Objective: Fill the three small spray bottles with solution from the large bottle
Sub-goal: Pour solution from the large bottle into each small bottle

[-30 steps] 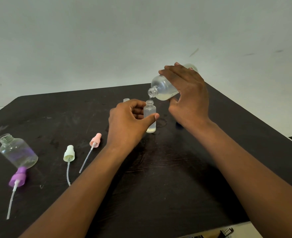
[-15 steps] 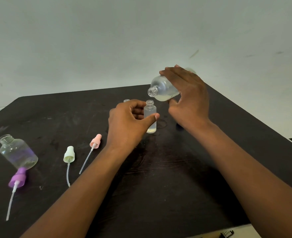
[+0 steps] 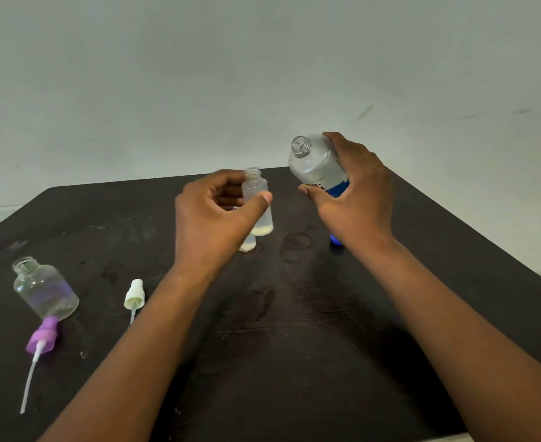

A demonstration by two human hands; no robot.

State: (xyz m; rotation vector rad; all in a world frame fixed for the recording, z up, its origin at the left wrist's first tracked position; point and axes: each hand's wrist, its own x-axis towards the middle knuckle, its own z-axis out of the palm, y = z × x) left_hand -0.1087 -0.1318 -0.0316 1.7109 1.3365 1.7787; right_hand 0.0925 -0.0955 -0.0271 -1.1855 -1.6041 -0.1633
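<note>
Two hands were at work: right hand had tipped the large bottle back upright since the pour, fingers wrapped round it; left hand pinched one small bottle, raised off the desk, barely filled; a second stood behind; a third stood left; two pumps lay visible.

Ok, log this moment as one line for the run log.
left hand: holds small bottle, lifted, little liquid | right hand: grips large bottle, mouth up, not pouring | purple-cap bottle: uncapped
</note>
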